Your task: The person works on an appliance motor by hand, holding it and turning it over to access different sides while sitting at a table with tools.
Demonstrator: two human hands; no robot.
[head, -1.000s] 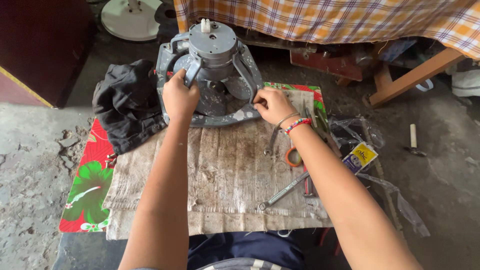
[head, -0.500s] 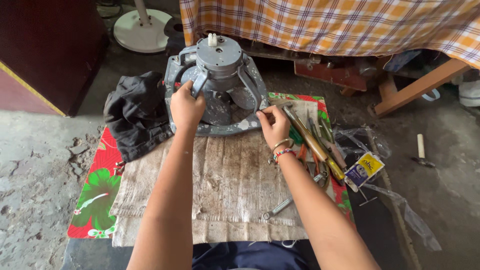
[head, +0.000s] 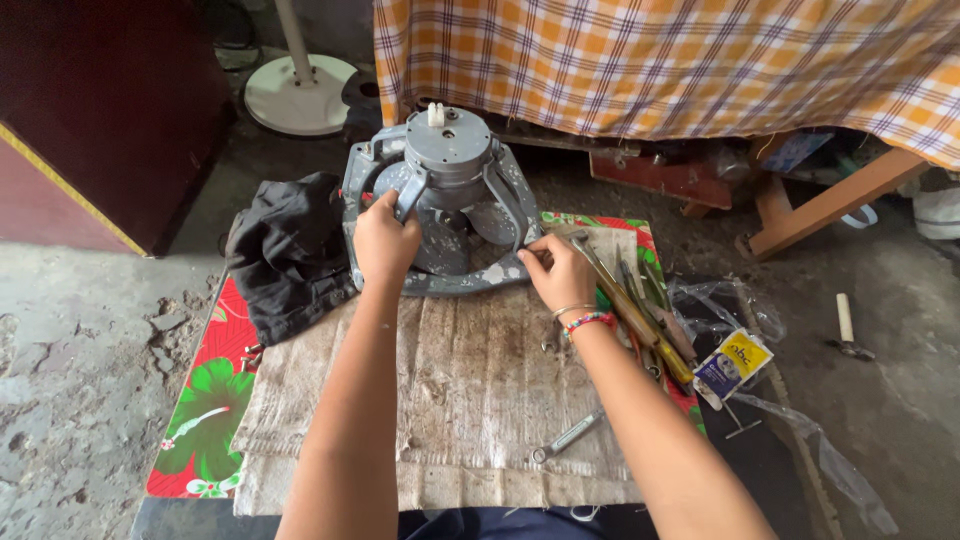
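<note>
A grey metal exhaust fan (head: 445,205) with a round motor on top and a square frame lies at the far edge of a low table. My left hand (head: 384,240) grips one of the motor's support arms on the near left side. My right hand (head: 557,272) pinches the frame's near right corner; whether it holds a small part there is hidden by the fingers. A dirty beige cloth (head: 440,390) covers the table under both forearms.
A black rag (head: 290,255) lies left of the fan. Screwdrivers and pliers (head: 630,300) lie to the right, with a wrench (head: 567,437) near the front. A small printed packet (head: 732,365), a hammer (head: 848,327), a white fan base (head: 297,95) and a checked cloth (head: 680,60) surround the table.
The view has tilted down and shifted. My right hand has slid from the fan's middle to its near right corner, while my left hand keeps its grip on the support arm.
</note>
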